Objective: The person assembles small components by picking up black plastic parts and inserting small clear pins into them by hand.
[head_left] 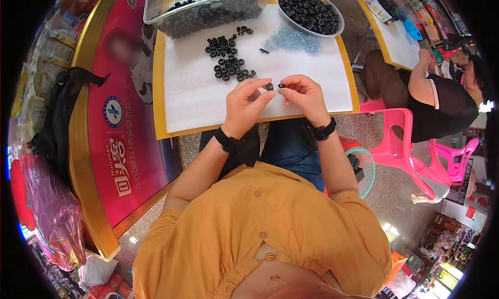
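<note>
Between thumb and forefinger of my left hand (247, 102) is a small round black ring-shaped part (270, 86). My right hand (303, 95) pinches another tiny black piece (281, 85), close beside the first with a narrow gap. Both hands are over the near edge of a white-topped table (197, 109). Just beyond my left hand lies a loose cluster of black ring-shaped parts (227, 69), with more small black parts (221, 47) behind it. A single black piece (264, 51) lies apart to the right, beside a spread of small clear bluish pieces (292, 41).
At the back stand a clear plastic bin (150, 13) of black parts and a round bowl (340, 26) heaped with black rings. A pink panel (112, 81) flanks the table on the left. On the right are a pink chair (397, 138), a green basket (370, 169) and a seated person (442, 101).
</note>
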The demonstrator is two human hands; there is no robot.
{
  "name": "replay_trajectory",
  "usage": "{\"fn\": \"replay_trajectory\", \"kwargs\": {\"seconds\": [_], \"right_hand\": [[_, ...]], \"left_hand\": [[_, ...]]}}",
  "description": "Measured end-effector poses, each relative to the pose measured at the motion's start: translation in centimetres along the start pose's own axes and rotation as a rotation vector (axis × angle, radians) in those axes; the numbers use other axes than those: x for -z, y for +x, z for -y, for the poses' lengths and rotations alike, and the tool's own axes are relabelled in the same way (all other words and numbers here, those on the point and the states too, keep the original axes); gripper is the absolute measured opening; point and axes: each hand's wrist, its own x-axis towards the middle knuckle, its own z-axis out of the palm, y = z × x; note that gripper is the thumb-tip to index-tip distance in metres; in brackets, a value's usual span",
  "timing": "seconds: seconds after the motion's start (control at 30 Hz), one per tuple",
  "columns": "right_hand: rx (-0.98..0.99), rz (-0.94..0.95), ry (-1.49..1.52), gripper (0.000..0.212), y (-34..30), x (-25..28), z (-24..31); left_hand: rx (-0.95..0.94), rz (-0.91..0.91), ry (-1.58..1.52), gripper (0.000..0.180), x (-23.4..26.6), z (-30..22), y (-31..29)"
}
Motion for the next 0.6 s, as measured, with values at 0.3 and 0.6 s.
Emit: {"fn": "replay_trajectory", "kwargs": {"seconds": [0.3,0.6], "right_hand": [[0.037,0.002,-0.015,0.022,-0.20,0.06,-0.15],[0.047,-0.020,0.010,0.017,-0.35,0.09,-0.31]], "left_hand": [[-0.006,0.041,-0.011,0.030,0.02,0.01,-0.09],[-0.008,0.024,0.019,0.028,-0.02,-0.08,-0.01]]}}
